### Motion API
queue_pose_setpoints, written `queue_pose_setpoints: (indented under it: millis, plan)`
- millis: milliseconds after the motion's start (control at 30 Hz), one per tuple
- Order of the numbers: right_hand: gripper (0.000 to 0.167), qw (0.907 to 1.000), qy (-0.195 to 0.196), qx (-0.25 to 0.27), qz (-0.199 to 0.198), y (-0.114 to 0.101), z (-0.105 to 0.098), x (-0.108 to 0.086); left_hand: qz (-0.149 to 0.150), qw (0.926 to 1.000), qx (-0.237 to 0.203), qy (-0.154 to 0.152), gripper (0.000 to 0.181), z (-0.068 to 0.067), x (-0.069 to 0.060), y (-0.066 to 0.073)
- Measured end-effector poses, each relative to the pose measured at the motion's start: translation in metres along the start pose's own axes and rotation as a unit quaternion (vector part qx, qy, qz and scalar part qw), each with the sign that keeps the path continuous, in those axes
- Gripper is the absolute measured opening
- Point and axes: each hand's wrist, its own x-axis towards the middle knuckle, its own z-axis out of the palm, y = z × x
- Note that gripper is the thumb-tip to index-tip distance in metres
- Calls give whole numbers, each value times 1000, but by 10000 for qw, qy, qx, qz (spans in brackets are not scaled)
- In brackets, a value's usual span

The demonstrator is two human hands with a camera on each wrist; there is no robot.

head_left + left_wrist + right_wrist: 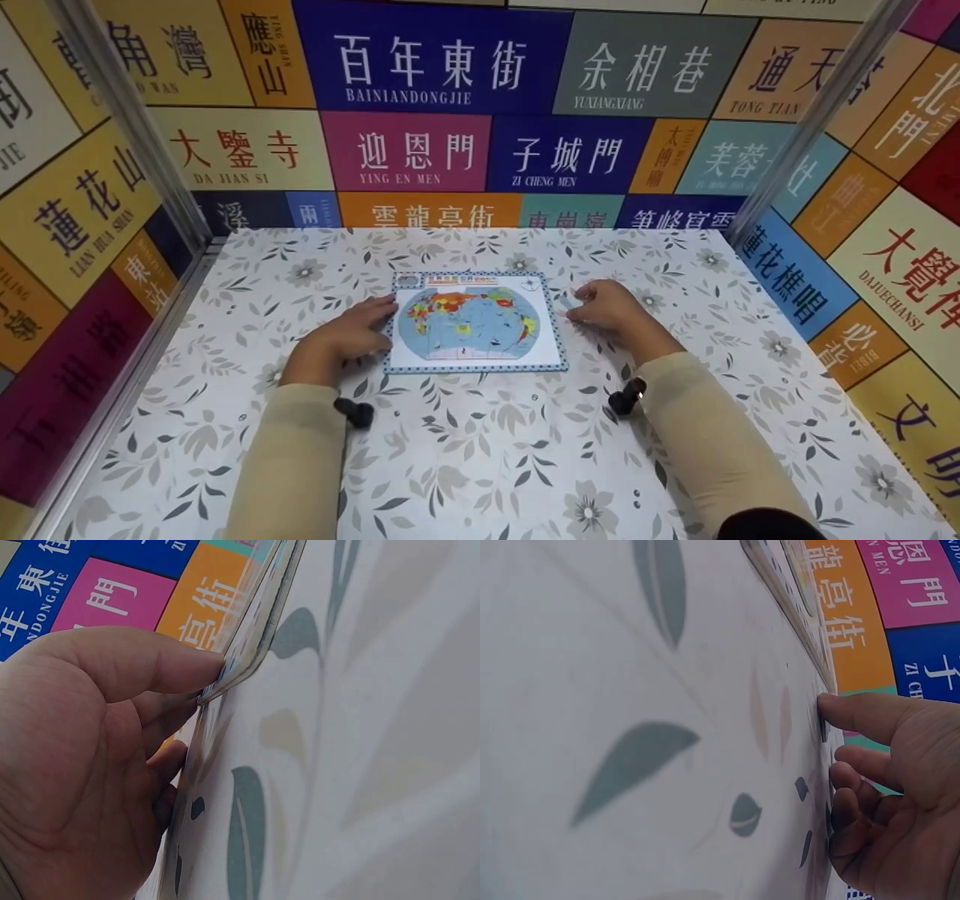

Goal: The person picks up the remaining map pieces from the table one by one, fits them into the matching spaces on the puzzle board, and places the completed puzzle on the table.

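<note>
A flat world map board (pixel 471 365) with a blue dotted border lies on the flowered tabletop, its coloured map facing up. At its left edge is my left hand (pixel 351 330), thumb and fingertips against the side. The left wrist view shows that thumb (pixel 176 664) at a corner of the board (pixel 259 645), with the other fingers partly hidden behind it. My right hand (pixel 611 309) rests on the table just right of the board, apart from it. In the right wrist view its fingers (pixel 847 776) are loosely bent and hold nothing.
The tabletop (pixel 465 465) has a grey leaf and flower print. Panels with Chinese place names (pixel 420 150) stand behind and on both sides, joined by metal corner posts (pixel 806 120). Small black devices (pixel 354 412) sit at both wrists.
</note>
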Motion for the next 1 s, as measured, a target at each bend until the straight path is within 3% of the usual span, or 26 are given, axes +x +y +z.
queue_pose_setpoints:
  millis: [167,300,467,700,1000]
  plan:
    - [45,9998,55,115,152,1,0,1,-71,10000,36,1,88,1,1,-1]
    - [36,9999,95,99,25,1,1,1,-59,10000,8,-1,90,1,1,-2]
    - [32,9998,139,113,-74,1,3,1,-49,10000,-78,1,87,1,2,-3]
    - [30,9991,259,-185,-285,2,2,4,206,9997,137,-38,85,0,4,-4]
    - [26,9995,201,-150,170,-8,-2,8,265,9995,187,-64,85,-1,5,-5]
